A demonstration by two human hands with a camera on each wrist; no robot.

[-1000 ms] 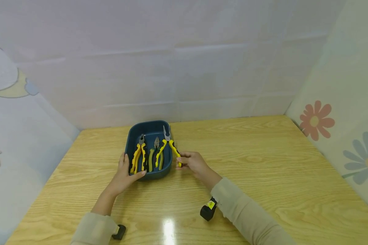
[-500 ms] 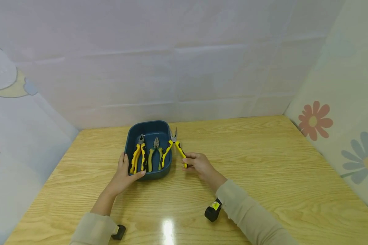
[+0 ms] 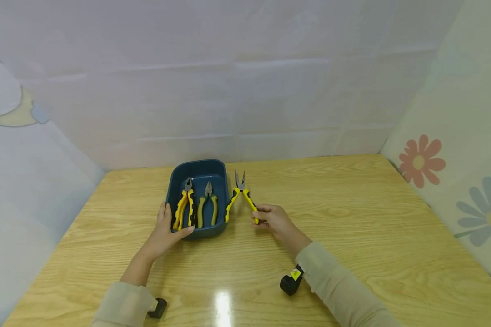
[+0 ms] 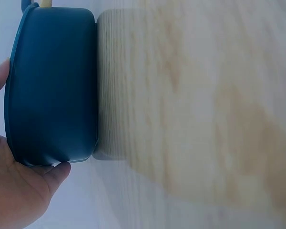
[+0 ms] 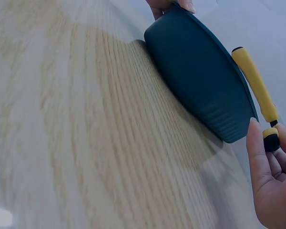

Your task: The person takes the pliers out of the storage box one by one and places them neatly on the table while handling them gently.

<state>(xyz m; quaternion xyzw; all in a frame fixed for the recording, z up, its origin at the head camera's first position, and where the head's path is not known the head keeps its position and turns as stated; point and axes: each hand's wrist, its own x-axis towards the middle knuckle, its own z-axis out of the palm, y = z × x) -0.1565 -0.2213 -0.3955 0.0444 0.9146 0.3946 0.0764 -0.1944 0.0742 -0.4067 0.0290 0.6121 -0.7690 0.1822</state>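
Observation:
My right hand [image 3: 275,221] pinches one handle of the yellow-and-black long-nose pliers [image 3: 248,198]. Their legs are spread, the tips point away from me, and they hang at the right side of the dark blue bin [image 3: 212,232]. In the right wrist view the other handle [image 5: 255,83] lies by the bin's rim; whether it touches cannot be told. My left hand [image 3: 163,230] grips the near left corner of the bin, thumb over the front rim. Inside lie yellow-and-black pliers [image 3: 191,206] at left and olive-handled pliers [image 3: 215,211] at right.
The bin stands on a wood-grain table [image 3: 352,204] near its back edge. A pale wall sheet [image 3: 270,104] rises behind, and printed sheets flank both sides. Black wrist devices [image 3: 290,284] hang under the sleeves.
The long-nose pliers have moved right, from over the bin's right part to outside its right rim, with my right hand. My left hand and the bin have stayed in place.

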